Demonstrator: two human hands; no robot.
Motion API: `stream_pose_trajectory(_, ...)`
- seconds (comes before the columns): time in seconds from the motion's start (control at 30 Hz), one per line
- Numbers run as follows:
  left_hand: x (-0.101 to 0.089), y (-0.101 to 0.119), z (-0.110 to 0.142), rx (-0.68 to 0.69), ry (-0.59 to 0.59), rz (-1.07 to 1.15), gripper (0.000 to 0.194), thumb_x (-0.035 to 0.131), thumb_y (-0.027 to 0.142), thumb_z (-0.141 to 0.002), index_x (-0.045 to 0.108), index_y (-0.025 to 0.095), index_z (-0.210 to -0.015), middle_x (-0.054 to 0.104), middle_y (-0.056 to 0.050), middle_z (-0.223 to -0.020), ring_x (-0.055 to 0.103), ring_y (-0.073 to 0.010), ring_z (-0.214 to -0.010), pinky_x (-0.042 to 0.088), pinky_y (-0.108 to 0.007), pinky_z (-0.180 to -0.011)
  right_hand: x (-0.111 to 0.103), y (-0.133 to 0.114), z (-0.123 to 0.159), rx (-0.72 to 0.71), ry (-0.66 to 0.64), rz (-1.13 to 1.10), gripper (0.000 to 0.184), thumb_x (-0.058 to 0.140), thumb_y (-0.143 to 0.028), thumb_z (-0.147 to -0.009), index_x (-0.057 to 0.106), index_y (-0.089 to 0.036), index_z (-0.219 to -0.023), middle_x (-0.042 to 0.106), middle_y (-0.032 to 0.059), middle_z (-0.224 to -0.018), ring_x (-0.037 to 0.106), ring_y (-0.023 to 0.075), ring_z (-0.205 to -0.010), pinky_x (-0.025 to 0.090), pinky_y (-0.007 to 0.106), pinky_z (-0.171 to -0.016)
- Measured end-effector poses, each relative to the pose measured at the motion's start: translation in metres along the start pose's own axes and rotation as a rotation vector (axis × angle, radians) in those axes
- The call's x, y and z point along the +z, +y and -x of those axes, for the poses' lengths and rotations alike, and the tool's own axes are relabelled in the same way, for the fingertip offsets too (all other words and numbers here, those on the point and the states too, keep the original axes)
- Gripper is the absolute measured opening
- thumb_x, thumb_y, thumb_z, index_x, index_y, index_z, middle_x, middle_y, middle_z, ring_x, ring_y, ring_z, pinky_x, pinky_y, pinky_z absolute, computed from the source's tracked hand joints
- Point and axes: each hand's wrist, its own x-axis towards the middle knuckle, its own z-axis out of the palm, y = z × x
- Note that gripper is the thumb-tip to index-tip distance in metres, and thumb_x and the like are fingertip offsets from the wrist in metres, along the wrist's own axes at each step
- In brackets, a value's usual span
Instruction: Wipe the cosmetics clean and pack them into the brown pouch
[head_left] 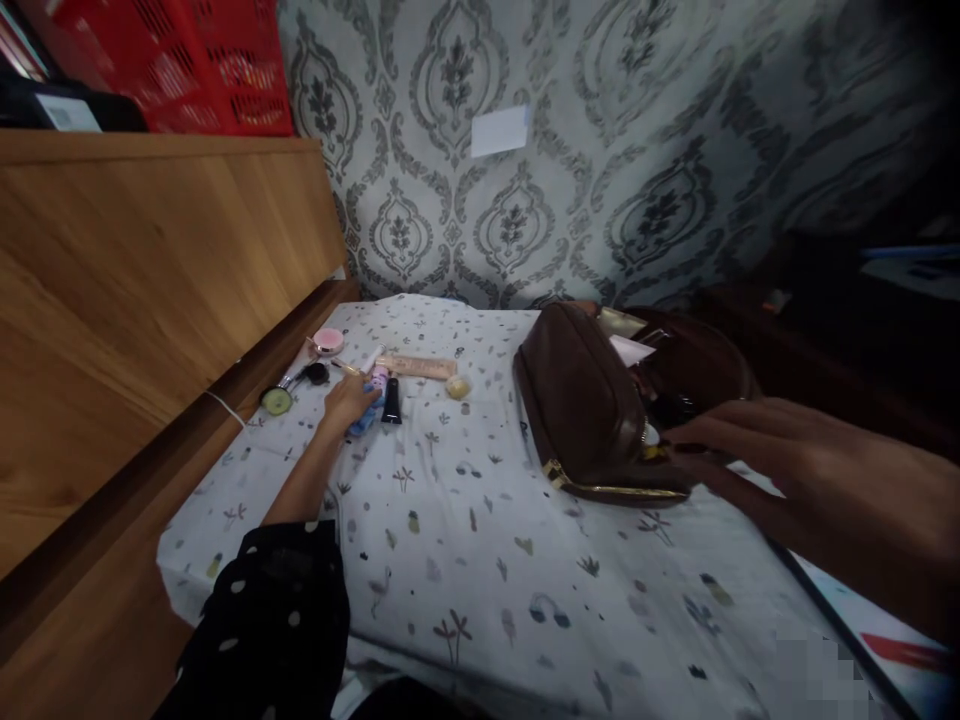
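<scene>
My left hand [347,400] is on the left of the printed sheet, its fingers closed on a crinkled blue packet [365,422]. Around it lie a black squeeze tube [391,402], a small purple-and-white item [380,375], a long beige tube [420,368], a white stick-like item [372,358] and a round yellowish item [457,386]. At the right, a brown makeup bag [577,390] stands unzipped with several items inside. My right hand [817,465] reaches to its near edge, thumb and fingertips pinching the rim; the fingertips are partly hidden.
A pink compact [328,342], a dark brush [316,373] and a round green-faced item [276,401] lie farther left. A wooden panel [165,260] borders the left side, with a red basket [217,70] on top. Patterned wallpaper [510,220] rises behind.
</scene>
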Motion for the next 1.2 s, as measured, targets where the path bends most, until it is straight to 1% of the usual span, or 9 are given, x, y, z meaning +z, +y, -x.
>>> stream_pose_trajectory(0.13,0.007,-0.001,-0.002,0.021,0.018,0.094,0.037,0.061,0.042,-0.084,0.065,0.018,-0.113,0.068,-0.014,-0.119,0.062,-0.0302,-0.114,0.047,-0.036,-0.089,0.004,-0.059,-0.011,-0.17,-0.05,-0.38,0.036,0.042,-0.046,-0.099,0.072,-0.026,-0.093,0.073,0.0076,-0.086,0.069,0.017,-0.072,0.054,0.029,-0.059)
stream_pose_trajectory(0.27,0.01,-0.006,-0.003,0.057,0.044,0.223,0.033,0.064,0.038,-0.081,0.067,0.019,-0.108,0.071,-0.008,-0.103,0.065,-0.0262,-0.101,0.049,-0.033,-0.081,0.045,-0.104,-0.023,-0.122,-0.28,-0.669,0.025,0.05,-0.034,-0.095,0.071,-0.021,-0.093,0.074,0.0071,-0.092,0.068,0.0159,-0.072,0.051,0.025,-0.059)
stream_pose_trajectory(0.57,-0.016,0.001,0.012,0.249,0.155,0.544,0.029,0.058,0.034,-0.081,0.064,0.017,-0.103,0.069,-0.004,-0.096,0.063,-0.0194,-0.087,0.049,-0.028,-0.075,0.124,-0.135,-0.043,0.306,-0.347,-1.45,0.046,0.067,-0.046,-0.082,0.061,-0.019,-0.118,0.067,0.0078,-0.097,0.069,0.0194,-0.082,0.05,0.026,-0.059)
stream_pose_trajectory(0.63,-0.024,0.01,0.025,0.379,0.016,0.646,0.029,0.061,0.038,-0.079,0.065,0.017,-0.1,0.07,-0.003,-0.096,0.064,-0.0187,-0.085,0.05,-0.026,-0.074,0.131,-0.135,-0.042,0.387,-0.253,-1.553,0.052,0.07,-0.047,-0.08,0.058,-0.021,-0.124,0.066,0.0087,-0.104,0.068,0.0194,-0.086,0.052,0.028,-0.063)
stream_pose_trajectory(0.77,-0.024,0.037,0.051,0.722,-0.547,0.695,0.029,0.068,0.039,-0.073,0.069,0.018,-0.091,0.071,-0.003,-0.092,0.065,-0.0203,-0.086,0.05,-0.027,-0.076,0.146,-0.131,-0.034,0.473,-0.112,-1.675,0.061,0.072,-0.049,-0.079,0.054,-0.025,-0.132,0.064,0.0059,-0.102,0.066,0.0167,-0.082,0.051,0.027,-0.064)
stream_pose_trajectory(0.87,-0.015,0.052,0.059,0.81,-0.694,0.601,0.024,0.065,0.038,-0.075,0.069,0.018,-0.09,0.071,-0.003,-0.09,0.064,-0.0203,-0.087,0.049,-0.027,-0.077,0.156,-0.126,-0.026,0.478,-0.133,-1.653,0.048,0.072,-0.049,-0.079,0.066,-0.021,-0.117,0.064,0.0017,-0.086,0.06,0.013,-0.072,0.051,0.027,-0.066)
stream_pose_trajectory(0.97,-0.007,0.06,0.064,0.758,-0.572,0.569,0.02,0.06,0.035,-0.08,0.068,0.018,-0.089,0.071,-0.003,-0.09,0.064,-0.0203,-0.086,0.049,-0.028,-0.079,0.162,-0.124,-0.022,0.5,-0.137,-1.629,0.041,0.074,-0.05,-0.077,0.07,-0.018,-0.102,0.067,0.002,-0.084,0.06,0.0128,-0.069,0.053,0.029,-0.07)
stream_pose_trajectory(1.1,0.003,0.073,0.085,0.645,-0.127,0.61,0.022,0.048,0.032,-0.091,0.064,0.018,-0.096,0.069,-0.003,-0.091,0.063,-0.0194,-0.085,0.048,-0.03,-0.082,0.162,-0.128,-0.024,0.54,-0.118,-1.637,0.043,0.078,-0.05,-0.072,0.069,-0.019,-0.101,0.069,0.002,-0.084,0.063,0.0137,-0.067,0.055,0.032,-0.074)
stream_pose_trajectory(1.2,0.018,0.087,0.108,0.746,0.011,0.558,0.026,0.039,0.032,-0.098,0.061,0.019,-0.102,0.067,-0.006,-0.098,0.061,-0.0209,-0.094,0.048,-0.033,-0.089,0.16,-0.13,-0.026,0.52,-0.127,-1.676,0.04,0.08,-0.047,-0.07,0.068,-0.018,-0.095,0.069,0.001,-0.082,0.064,0.0139,-0.069,0.057,0.031,-0.072)
